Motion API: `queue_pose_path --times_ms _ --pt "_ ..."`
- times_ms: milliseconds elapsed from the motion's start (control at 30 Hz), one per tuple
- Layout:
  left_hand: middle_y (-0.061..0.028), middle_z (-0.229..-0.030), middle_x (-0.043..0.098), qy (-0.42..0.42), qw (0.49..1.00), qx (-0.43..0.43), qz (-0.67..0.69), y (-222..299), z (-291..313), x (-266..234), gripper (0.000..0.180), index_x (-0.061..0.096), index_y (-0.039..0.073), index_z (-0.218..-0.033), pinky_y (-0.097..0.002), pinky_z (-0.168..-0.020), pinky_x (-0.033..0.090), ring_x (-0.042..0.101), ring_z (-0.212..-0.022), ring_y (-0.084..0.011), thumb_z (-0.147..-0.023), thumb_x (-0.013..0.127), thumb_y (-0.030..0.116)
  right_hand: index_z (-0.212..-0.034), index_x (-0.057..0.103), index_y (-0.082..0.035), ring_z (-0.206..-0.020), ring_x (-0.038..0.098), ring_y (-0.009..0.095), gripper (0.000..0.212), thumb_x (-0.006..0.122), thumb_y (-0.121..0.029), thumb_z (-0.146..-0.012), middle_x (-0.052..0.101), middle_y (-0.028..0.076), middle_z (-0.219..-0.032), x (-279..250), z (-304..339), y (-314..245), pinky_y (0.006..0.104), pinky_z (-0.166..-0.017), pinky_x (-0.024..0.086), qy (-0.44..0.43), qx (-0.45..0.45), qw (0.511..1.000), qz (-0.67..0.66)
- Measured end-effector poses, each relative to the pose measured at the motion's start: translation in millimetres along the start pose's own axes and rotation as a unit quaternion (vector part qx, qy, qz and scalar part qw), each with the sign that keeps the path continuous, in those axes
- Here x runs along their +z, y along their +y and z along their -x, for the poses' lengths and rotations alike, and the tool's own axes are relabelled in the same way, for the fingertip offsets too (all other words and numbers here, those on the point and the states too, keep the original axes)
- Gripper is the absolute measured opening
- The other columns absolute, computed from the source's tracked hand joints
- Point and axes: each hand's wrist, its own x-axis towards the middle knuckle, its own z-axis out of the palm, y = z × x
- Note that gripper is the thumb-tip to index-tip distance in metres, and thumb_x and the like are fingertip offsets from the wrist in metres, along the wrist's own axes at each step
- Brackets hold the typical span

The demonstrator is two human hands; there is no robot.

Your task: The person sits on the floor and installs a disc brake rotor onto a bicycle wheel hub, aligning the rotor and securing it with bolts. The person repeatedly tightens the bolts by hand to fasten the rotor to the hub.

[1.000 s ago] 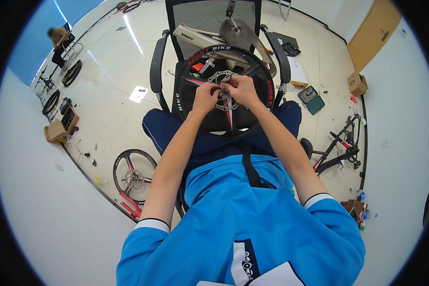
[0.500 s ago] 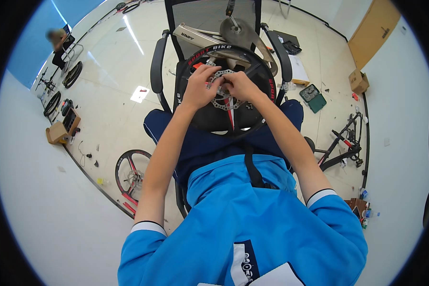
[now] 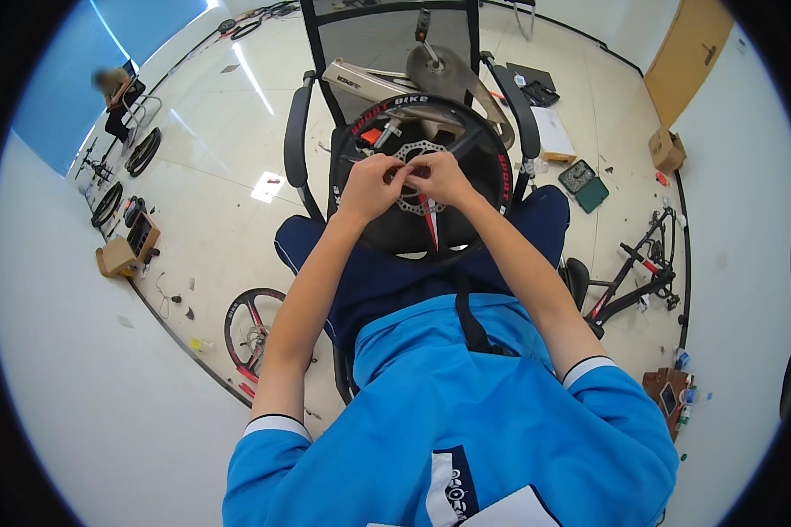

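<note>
A black bicycle wheel [image 3: 492, 149] with red and white lettering lies across my lap and the seat of an office chair. On its hub is a silver brake disc [image 3: 419, 205] with holes round it. My left hand [image 3: 373, 186] and my right hand [image 3: 439, 178] meet over the disc, fingers bent and fingertips pressed together. Whatever is pinched between them is too small to make out. Behind the wheel, a champagne-coloured bike frame [image 3: 365, 79] with a crank [image 3: 432, 60] leans on the chair.
The chair's armrests [image 3: 297, 136] flank the wheel. To the right lie a green tool case [image 3: 591, 195], a black bike frame [image 3: 642, 272] and a cardboard box [image 3: 667, 151]. At left are another wheel [image 3: 230, 332], an open carton [image 3: 116, 258] and a seated person [image 3: 114, 97] farther off.
My hands have drawn closer, and their fingertips now meet above the disc. The left fingers have curled in more. The whole view has shifted slightly.
</note>
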Motion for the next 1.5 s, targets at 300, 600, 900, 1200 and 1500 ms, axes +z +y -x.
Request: queue_pose_path --times_ms 300,600,900,1200,1500 --pt "-0.0090 -0.059 0.065 0.096 0.969 -0.202 0.102 15.3 -0.5 22.2 0.014 0.062 0.002 -0.099 -0.0295 -0.050 0.052 0.067 -0.054 -0.0161 -0.085 0.063 0.005 -0.094 0.071 -0.001 -0.072 0.070 0.028 0.022 0.071 -0.005 -0.072 0.070 0.017 -0.078 12.2 -1.5 -1.4 0.0335 -0.069 0.054 0.060 -0.044 0.997 -0.001" --pt "-0.0139 -0.079 0.071 0.027 0.929 -0.232 0.288 10.9 2.8 32.8 0.018 0.063 -0.005 -0.102 -0.0271 -0.060 0.057 0.070 -0.064 -0.0204 -0.089 0.064 0.007 -0.086 0.072 -0.001 -0.068 0.068 0.031 0.017 0.070 -0.012 -0.073 0.070 0.018 -0.081 16.6 2.8 17.7 0.0363 -0.064 0.053 0.132 0.002 0.990 0.049" --pt "-0.0133 -0.059 0.064 0.081 0.988 -0.132 -0.002 17.8 -5.8 21.0 0.022 0.067 -0.001 -0.070 -0.0330 -0.053 0.049 0.064 -0.052 -0.0223 -0.081 0.072 0.018 -0.089 0.075 -0.004 -0.075 0.068 0.033 0.026 0.076 -0.023 -0.071 0.070 0.016 -0.082 15.8 0.4 18.9 0.0399 -0.069 0.053 0.114 -0.008 0.991 0.075" --pt "-0.0067 -0.084 0.069 0.045 0.722 -0.432 0.538 -18.4 9.7 47.7 0.016 0.068 0.000 -0.097 -0.0238 -0.062 0.052 0.064 -0.071 -0.0118 -0.089 0.068 0.013 -0.082 0.073 -0.001 -0.057 0.064 0.014 0.014 0.075 -0.012 -0.074 0.069 0.011 -0.068 21.0 1.0 23.3 0.0265 -0.056 0.049 0.209 0.008 0.978 -0.017" --pt "-0.0126 -0.080 0.069 0.015 0.975 -0.196 0.104 -35.8 26.1 63.4 0.017 0.069 -0.002 -0.093 -0.0303 -0.066 0.053 0.067 -0.070 -0.0198 -0.078 0.073 0.006 -0.096 0.076 -0.008 -0.080 0.066 0.030 0.019 0.071 -0.017 -0.080 0.070 0.015 -0.083 17.0 2.9 27.9 0.0376 -0.074 0.052 0.093 -0.023 0.995 0.021"
